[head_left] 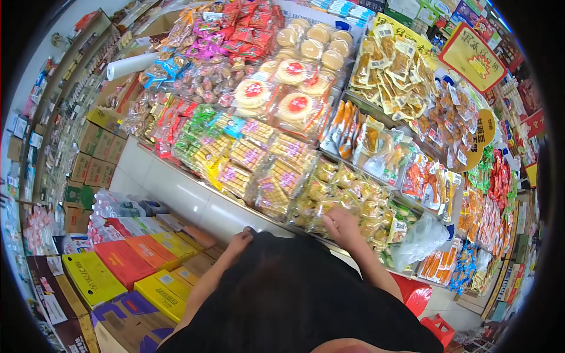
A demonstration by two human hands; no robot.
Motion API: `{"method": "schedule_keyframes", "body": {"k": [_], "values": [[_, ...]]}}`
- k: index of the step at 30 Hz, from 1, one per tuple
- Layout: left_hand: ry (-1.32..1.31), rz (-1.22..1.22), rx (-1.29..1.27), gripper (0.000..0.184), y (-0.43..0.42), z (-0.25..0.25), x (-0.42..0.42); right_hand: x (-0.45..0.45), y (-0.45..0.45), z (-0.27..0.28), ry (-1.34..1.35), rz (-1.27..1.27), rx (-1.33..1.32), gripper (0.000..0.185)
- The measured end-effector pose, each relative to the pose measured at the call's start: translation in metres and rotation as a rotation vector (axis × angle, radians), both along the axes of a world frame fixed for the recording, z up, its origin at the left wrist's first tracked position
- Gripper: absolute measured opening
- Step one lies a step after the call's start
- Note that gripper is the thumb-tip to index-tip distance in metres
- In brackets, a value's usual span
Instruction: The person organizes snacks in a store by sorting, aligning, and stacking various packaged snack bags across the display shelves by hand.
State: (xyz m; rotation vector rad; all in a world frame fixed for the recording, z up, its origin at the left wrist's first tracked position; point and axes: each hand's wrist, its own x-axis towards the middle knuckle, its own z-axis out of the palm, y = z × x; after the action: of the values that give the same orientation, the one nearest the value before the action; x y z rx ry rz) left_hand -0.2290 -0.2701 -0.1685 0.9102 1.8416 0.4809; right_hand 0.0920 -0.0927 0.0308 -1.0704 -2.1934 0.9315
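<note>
Right hand (341,226) at the gold packets (318,189)

The gold packets lie left of the clear bag (419,242), near it. The right hand, also left of the bag, rests over their near side with fingers curled; whether it pinches a packet cannot be told. Well left of the bag, the left hand (240,241) is bent beside a black shirt (276,282), its grip unclear. Just right of the bag are orange packets (438,262); far left of it, stacked coloured boxes (94,276)

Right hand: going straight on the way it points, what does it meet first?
Probably the yellowish packets just beyond the right hand; depth is unclear, so it may already touch them.
</note>
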Motion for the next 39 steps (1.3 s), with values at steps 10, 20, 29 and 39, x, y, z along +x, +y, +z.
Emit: {"method": "schedule_keyframes", "body": {"k": [10,20,29,39], "values": [[0.134,0.142,-0.024,0.033,-0.098,-0.080,-0.141,-0.118,-0.050,-0.043,-0.081,0.307,-0.513,0.021],[-0.075,0.221,-0.051,0.032,-0.080,-0.066,-0.174,-0.151,-0.071,-0.132,0.184,-0.234,-1.274,0.048],[-0.024,0.146,0.045,0.032,-0.100,-0.087,-0.200,-0.176,-0.081,-0.146,0.683,-0.703,-1.499,0.033],[-0.060,0.283,0.000,0.035,-0.124,-0.118,-0.232,-0.175,-0.081,-0.170,0.821,-0.834,-1.456,0.023]]}}
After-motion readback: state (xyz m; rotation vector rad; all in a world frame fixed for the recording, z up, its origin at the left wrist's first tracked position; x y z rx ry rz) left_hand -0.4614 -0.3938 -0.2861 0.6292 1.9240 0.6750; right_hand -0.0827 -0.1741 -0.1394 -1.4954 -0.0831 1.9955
